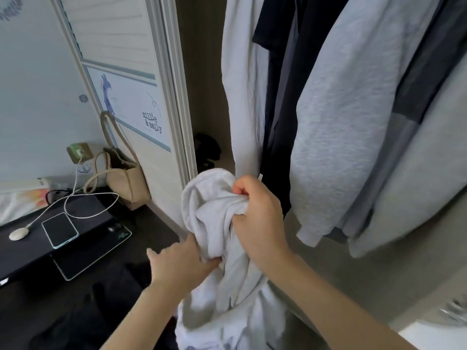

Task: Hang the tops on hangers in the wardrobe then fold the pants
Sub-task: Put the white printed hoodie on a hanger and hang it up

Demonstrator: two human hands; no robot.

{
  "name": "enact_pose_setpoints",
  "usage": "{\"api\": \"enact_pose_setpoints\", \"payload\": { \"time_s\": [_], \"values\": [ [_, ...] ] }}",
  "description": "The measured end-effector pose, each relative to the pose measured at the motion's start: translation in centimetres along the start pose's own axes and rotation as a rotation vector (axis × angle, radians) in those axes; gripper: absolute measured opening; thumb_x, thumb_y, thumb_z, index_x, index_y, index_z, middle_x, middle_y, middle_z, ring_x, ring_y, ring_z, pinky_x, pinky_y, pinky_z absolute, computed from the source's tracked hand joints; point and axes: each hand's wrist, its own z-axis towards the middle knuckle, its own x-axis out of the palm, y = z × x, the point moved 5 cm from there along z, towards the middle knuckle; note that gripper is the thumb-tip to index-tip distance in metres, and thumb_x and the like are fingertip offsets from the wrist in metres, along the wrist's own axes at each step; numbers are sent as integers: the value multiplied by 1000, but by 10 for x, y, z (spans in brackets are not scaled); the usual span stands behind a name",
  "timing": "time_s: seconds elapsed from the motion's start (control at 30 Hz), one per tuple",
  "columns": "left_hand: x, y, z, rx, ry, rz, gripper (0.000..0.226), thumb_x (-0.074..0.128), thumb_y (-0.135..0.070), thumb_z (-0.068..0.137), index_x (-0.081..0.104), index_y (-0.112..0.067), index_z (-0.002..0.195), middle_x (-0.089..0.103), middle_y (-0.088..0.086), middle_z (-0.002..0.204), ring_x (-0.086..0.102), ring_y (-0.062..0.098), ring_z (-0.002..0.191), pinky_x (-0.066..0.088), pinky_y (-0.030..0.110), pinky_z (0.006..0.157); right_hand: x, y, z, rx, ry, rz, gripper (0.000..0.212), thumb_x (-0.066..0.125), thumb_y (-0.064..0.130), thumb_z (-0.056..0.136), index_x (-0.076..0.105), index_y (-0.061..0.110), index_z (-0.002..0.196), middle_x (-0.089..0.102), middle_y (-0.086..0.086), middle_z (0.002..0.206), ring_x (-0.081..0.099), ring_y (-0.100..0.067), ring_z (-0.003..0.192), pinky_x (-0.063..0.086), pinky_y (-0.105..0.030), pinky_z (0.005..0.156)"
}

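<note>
Head cam: right hand clenches the floppy white top, left hand pinches lower folds; I'd grab the shoulders.

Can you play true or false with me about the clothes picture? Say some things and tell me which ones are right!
1. The right hand grips a white top. True.
2. The white top is already on a hanger. False: it is bunched in both hands.
3. A grey sweatshirt hangs in the wardrobe. True.
4. The phone lies inside the wardrobe. False: it lies on a dark desk to the left.
5. A beige bag hangs by the wardrobe door. True.
</note>
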Motion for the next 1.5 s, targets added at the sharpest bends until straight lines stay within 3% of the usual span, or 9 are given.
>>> {"api": "enact_pose_setpoints", "payload": {
  "time_s": [0.2, 0.43, 0.57, 0.77, 0.9, 1.1, 1.2, 1.37, 1.5],
  "values": [
    [-18, 20, 44, -68, -131, -733, 28, 64, -41, 86, 55, -21, 69, 61, -4, 66, 56, 14, 60, 41, 27, 51, -21, -23, 34, 44, -157, -157, 36, 53, -10, 77, 43, 25, 73, 45, 11, 72, 42, -7, 61, 36, -23, 53],
    [-76, 29, 97, -166, 90, -1389, 21, 44, -8, 100, 62, -4, 93, 66, 19, 89, 63, 32, 82, 50, 42, 74, -24, -45, 65, 34, 68, -360, 36, 72, 23, 73, 43, 33, 92, 42, 8, 93, 46, -5, 77, 45, -27, 61],
    [-117, 28, 114, -87, 269, -1331, 21, 47, -11, 99, 63, 1, 98, 68, 22, 89, 64, 36, 83, 52, 44, 76, -24, -59, 79, 309, 434, -120, 40, 77, 35, 72, 52, 33, 103, 51, 9, 108, 52, -6, 99, 46, -22, 78],
    [-144, 24, 140, 95, 381, -917, 26, 75, -25, 80, 68, -6, 97, 76, 12, 81, 74, 28, 80, 59, 42, 77, -62, -11, 111, -159, -313, -846, 34, 56, -10, 70, 59, 14, 94, 45, -8, 94, 47, -22, 81, 44, -38, 65],
    [-151, 7, 149, 161, 275, -880, 18, 71, -28, 75, 71, -14, 85, 74, 0, 69, 73, 14, 63, 54, 27, 57, 12, -53, 84, 96, 307, -1162, 33, 48, 9, 85, 51, 13, 117, 37, -12, 119, 38, -33, 108, 35, -43, 89],
    [-158, -23, 140, 310, 220, -992, 8, 65, -15, 85, 71, -15, 80, 73, 1, 70, 71, 10, 63, 55, 20, 51, 82, -82, 43, 482, 653, -533, 50, 38, 66, 86, 54, 19, 96, 55, -1, 101, 54, -24, 94, 44, -35, 75],
    [-169, -28, 138, 374, 227, -1072, 6, 67, -14, 84, 73, -14, 84, 75, 6, 76, 73, 18, 72, 59, 29, 62, 123, -91, 32, 652, 764, -197, 59, 36, 67, 86, 52, 23, 121, 57, -1, 121, 57, -20, 107, 47, -34, 89],
    [-190, -13, 151, 422, 238, -1140, 13, 73, -24, 65, 76, -20, 78, 76, 6, 78, 74, 19, 75, 57, 26, 61, 114, -104, 48, 696, 337, -104, 29, 45, 38, 97, 56, 19, 116, 64, -4, 114, 60, -22, 106, 48, -32, 90],
    [-193, 19, 176, 435, 241, -810, 26, 84, -28, 65, 73, -25, 88, 75, -7, 78, 71, 3, 74, 52, 18, 62, 49, -100, 82, 527, -29, -237, 16, 46, 26, 96, 43, 17, 83, 59, -5, 82, 61, -27, 80, 47, -38, 68]
  ]
}}
